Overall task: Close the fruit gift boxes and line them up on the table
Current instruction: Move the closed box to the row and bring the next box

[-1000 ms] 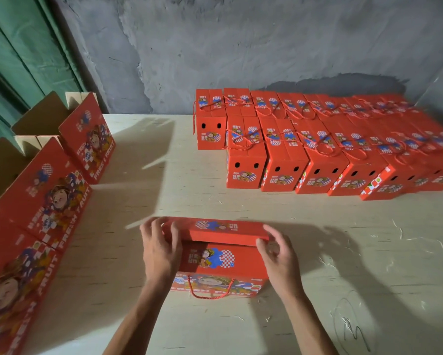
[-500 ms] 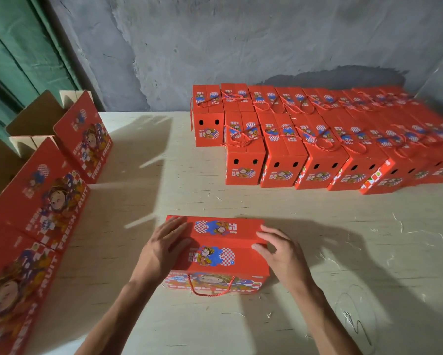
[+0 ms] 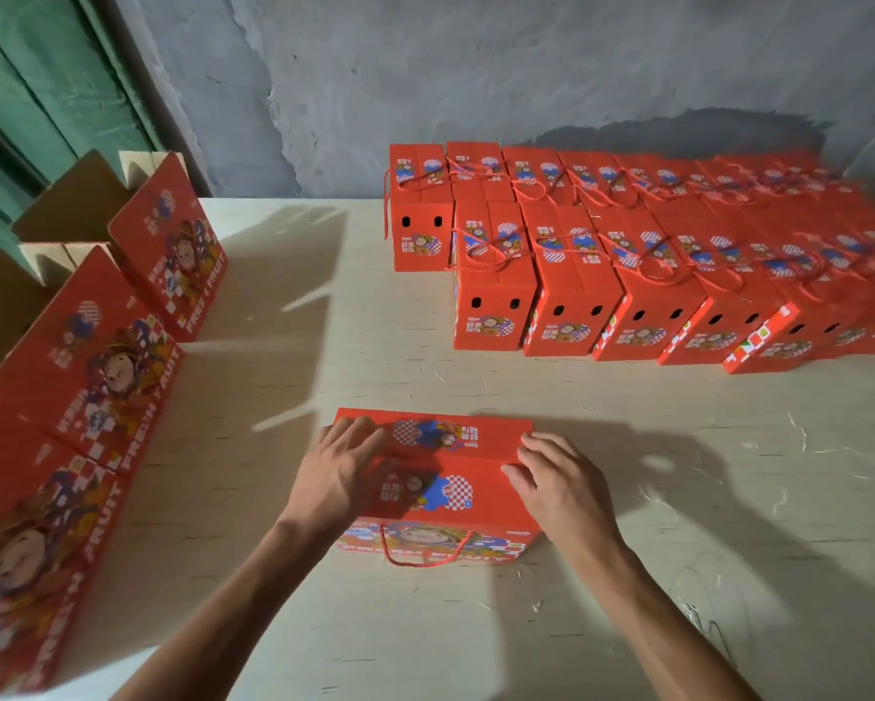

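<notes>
A red fruit gift box (image 3: 450, 473) stands on the pale table (image 3: 627, 574) in front of me, its two top flaps folded down flat. A red cord handle hangs down its near face. My left hand (image 3: 342, 473) presses flat on the left end of the top. My right hand (image 3: 559, 480) presses on the right end, fingers straight. Several closed red boxes (image 3: 627, 275) stand in two rows at the back right.
Along the left edge stand open gift boxes (image 3: 96, 356) with their brown flaps up. A grey wall closes off the far side of the table, and a green door is at the far left. Bits of packing straw lie on the right of the table.
The far flap, raised a second ago, has been folded down flat onto the box. Both hands moved from the flap's ends onto the top and now press it.
</notes>
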Motion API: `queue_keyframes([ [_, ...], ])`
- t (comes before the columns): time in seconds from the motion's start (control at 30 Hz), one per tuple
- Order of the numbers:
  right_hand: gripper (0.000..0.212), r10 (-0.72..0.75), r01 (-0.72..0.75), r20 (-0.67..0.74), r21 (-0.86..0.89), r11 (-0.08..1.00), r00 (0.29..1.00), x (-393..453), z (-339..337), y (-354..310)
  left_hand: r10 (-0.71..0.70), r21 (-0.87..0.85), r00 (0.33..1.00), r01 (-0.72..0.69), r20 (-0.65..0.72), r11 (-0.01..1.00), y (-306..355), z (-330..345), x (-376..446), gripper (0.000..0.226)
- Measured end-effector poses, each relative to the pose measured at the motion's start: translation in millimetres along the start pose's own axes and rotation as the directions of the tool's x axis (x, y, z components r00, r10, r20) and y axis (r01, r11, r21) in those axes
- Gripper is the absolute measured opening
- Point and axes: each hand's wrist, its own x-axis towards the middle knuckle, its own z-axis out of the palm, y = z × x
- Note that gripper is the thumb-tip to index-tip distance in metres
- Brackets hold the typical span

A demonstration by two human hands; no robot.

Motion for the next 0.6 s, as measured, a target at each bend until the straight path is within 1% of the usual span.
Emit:
queue_keyframes([
  [0.07, 0.027, -0.014, 0.015, 0.053, -0.020, 1.000, 0.998, 8, -3, -2, 0.055, 0.000, 0.998, -0.055, 0.029, 0.998, -1, -2, 10, 0.040],
  [0.13, 0.032, -0.023, 0.030, 0.097, -0.068, 0.997, 0.995, 12, -6, -7, 0.096, 0.016, 0.995, -0.096, -0.011, 0.995, 0, 0, 12, 0.036],
  [0.27, 0.035, -0.073, 0.105, 0.169, -0.189, 0.976, 0.983, 16, -6, -13, 0.089, 0.036, 0.991, -0.086, -0.095, 0.996, 7, 13, 2, 0.019],
  [0.33, 0.035, -0.092, 0.142, 0.214, -0.232, 0.962, 0.973, 12, -2, -14, 0.083, 0.034, 0.991, -0.080, -0.104, 0.996, 9, 15, 0, 0.018],
  [0.43, 0.033, -0.120, 0.194, 0.243, -0.307, 0.932, 0.963, 6, 0, -18, 0.076, 0.027, 0.993, -0.073, -0.092, 0.997, 13, 12, -1, 0.019],
  [0.5, 0.031, -0.144, 0.226, 0.260, -0.323, 0.919, 0.955, 3, -1, -21, 0.083, -0.005, 0.993, -0.083, -0.085, 0.997, 11, 9, -4, 0.019],
  [0.6, 0.029, -0.217, 0.287, 0.258, -0.277, 0.917, 0.941, -2, -6, -13, 0.104, -0.157, 0.993, -0.110, -0.050, 0.981, -8, 5, -11, 0.022],
])
